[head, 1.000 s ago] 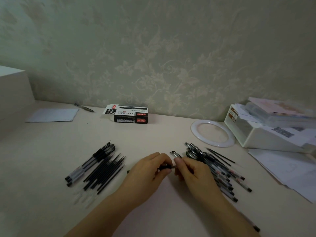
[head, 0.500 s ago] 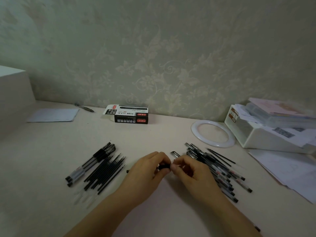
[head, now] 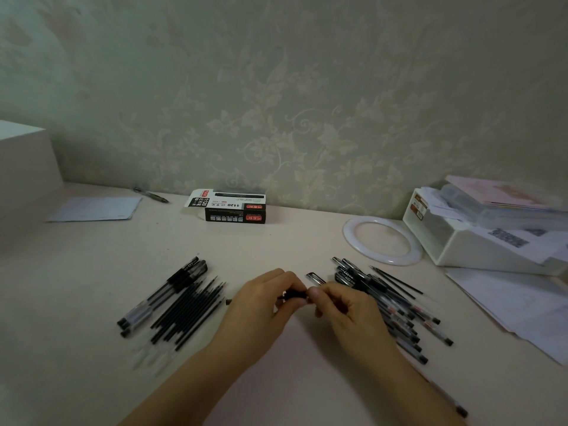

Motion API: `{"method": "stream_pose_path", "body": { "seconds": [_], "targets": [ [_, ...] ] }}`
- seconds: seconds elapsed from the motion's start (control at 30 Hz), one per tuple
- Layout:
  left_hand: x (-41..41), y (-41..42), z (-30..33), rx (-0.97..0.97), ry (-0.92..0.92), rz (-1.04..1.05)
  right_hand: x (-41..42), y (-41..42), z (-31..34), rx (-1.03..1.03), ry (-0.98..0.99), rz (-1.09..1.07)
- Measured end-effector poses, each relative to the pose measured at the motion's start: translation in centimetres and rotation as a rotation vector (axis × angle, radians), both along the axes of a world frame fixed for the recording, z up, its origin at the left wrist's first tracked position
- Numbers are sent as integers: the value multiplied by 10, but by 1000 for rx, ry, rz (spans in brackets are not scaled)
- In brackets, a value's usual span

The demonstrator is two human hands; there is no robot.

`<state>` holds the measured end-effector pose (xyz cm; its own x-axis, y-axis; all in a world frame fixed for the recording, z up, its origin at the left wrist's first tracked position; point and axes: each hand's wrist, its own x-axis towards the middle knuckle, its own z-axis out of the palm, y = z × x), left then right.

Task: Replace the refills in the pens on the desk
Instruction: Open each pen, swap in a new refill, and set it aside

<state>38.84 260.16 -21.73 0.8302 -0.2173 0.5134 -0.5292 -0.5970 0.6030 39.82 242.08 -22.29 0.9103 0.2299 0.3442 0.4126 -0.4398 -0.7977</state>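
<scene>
The pen (head: 295, 295) is in the middle of the desk (head: 276, 241), held between two hands just above the top. Only a short black bit of it shows in the gap between them. The left hand (head: 261, 299) has its fingers curled round the black end and pinches it. The right hand (head: 344, 309) pinches the other part, and its fingers hide most of it. A clip end (head: 315, 277) pokes out just behind the right fingers; I cannot tell if it is part of this pen. I think the step now is twisting the pen open or shut, but I cannot tell which way. Next, the hands need to hold tight and turn gently, so the small tip part does not slip and roll away. To the left of the grip lies a row of thin dark refills (head: 190, 309), with a few pens (head: 163, 295) next to them. To the right of the grip is a bigger pile (head: 396, 305) of pens, close to the right hand. Far behind the grip stands a box (head: 233, 207) by the wall. A white ring (head: 382, 240) and a bin (head: 479, 235) of papers sit behind and to the right.
</scene>
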Motion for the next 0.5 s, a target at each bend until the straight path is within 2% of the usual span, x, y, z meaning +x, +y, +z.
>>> {"method": "stream_pose_path", "body": {
  "seconds": [0.07,0.17,0.27,0.4,0.5],
  "targets": [
    [2,2,-4,11,20,61,2,-3,-1,-61,-101,-109],
    [5,5,-8,-2,60,140,6,-8,-5,-272,-215,-260],
    [5,7,-8,31,80,158,8,-8,-9,-439,-163,-254],
    [5,7,-7,93,80,140,6,-6,-9,-497,-185,-186],
    [5,9,-6,109,83,122,4,-8,-3,-443,-175,-170]
  ]
}}
